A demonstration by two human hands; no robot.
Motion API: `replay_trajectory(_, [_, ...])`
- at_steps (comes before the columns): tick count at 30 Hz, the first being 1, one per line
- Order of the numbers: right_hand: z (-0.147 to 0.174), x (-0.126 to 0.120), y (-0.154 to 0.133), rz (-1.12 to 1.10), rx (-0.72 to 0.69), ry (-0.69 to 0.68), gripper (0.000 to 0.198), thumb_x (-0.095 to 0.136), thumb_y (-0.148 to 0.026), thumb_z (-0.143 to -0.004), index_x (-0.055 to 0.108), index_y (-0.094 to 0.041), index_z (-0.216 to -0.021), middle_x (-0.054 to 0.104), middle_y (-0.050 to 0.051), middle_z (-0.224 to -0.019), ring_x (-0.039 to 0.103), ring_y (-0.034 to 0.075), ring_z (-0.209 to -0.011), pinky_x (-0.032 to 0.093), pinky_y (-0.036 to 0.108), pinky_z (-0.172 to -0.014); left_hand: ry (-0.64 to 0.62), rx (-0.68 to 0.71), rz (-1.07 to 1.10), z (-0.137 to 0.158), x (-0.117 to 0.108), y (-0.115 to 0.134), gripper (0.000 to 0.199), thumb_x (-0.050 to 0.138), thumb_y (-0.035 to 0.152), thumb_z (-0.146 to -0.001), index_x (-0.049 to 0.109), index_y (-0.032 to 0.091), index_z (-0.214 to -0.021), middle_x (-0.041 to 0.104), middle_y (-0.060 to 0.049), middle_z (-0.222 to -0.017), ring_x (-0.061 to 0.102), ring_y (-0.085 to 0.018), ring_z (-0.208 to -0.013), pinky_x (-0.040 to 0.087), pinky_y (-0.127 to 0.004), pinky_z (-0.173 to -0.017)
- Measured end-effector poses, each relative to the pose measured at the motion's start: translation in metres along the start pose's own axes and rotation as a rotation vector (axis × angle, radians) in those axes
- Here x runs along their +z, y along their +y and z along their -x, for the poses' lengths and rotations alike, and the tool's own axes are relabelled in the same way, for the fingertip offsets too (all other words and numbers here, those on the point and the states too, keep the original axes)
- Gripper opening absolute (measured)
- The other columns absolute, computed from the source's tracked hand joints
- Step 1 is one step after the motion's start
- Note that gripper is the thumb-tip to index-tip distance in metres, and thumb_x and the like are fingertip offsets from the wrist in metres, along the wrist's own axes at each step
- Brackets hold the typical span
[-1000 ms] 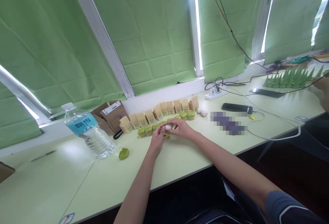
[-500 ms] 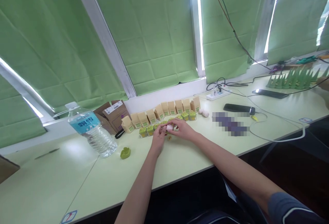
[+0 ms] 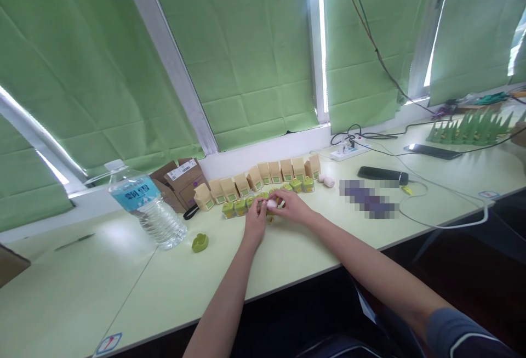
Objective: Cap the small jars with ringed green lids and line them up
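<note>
Between my fingers, near the middle of the table, is a small pale pink rounded piece (image 3: 272, 204). My left hand (image 3: 256, 216) pinches its left side, and my right hand (image 3: 289, 206) grips it from the right with curled fingers. Just below the hands a tiny yellowish bit (image 3: 270, 219) shows. Directly behind them runs a row of small green-topped boxes (image 3: 240, 207), partly hidden by my fingers. Farther back stands a row of small tan paper cartons (image 3: 255, 177). More pale pink pieces (image 3: 328, 181) lie right of the rows.
To the left are a green flower-shaped dish (image 3: 200, 243), a large water bottle (image 3: 152, 207), an open cardboard box (image 3: 184, 185) and a thin pen-like tool (image 3: 74, 242). On the right lie a power strip (image 3: 349, 151), a black phone (image 3: 382, 175), cables and green spiky pieces (image 3: 472, 130).
My hands stay in nearly the same place, with the pink piece turned slightly between the fingers. The view has shifted a little.
</note>
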State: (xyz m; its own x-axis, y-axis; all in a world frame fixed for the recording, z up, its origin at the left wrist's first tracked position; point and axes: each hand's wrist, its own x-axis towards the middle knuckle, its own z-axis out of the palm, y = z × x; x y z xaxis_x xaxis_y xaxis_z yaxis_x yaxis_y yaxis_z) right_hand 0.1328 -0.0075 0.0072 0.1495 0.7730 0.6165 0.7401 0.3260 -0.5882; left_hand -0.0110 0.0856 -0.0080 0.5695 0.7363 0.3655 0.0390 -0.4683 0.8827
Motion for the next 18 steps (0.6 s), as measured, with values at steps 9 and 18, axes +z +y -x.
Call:
replay_trajectory(9, [-0.0023, 0.0060, 0.0011, 0.068, 0.048, 0.005, 0.019, 0.068, -0.028, -0.079, 0.066, -0.019, -0.096, 0.065, 0.003, -0.088, 0.056, 0.015, -0.076, 0.045, 0.027, -0.069, -0.011, 0.012, -0.052, -0.0031, -0.0005, -0.0064, 0.035, 0.049, 0.053, -0.091, 0.058, 0.020, -0.101, 0.070, -0.007, -0.089, 0.066, -0.021, -0.078, 0.051, -0.035, -0.076])
replay_trajectory(18, [-0.0016, 0.0088, -0.0017, 0.131, 0.064, -0.016, 0.009, 0.068, -0.025, -0.078, 0.065, -0.018, -0.082, 0.060, 0.003, -0.079, 0.052, 0.015, -0.072, 0.042, 0.026, -0.067, 0.002, -0.008, -0.072, -0.0015, -0.0006, -0.0041, 0.035, 0.049, 0.053, -0.091, 0.059, 0.021, -0.100, 0.069, -0.007, -0.088, 0.065, -0.021, -0.077, 0.049, -0.034, -0.075])
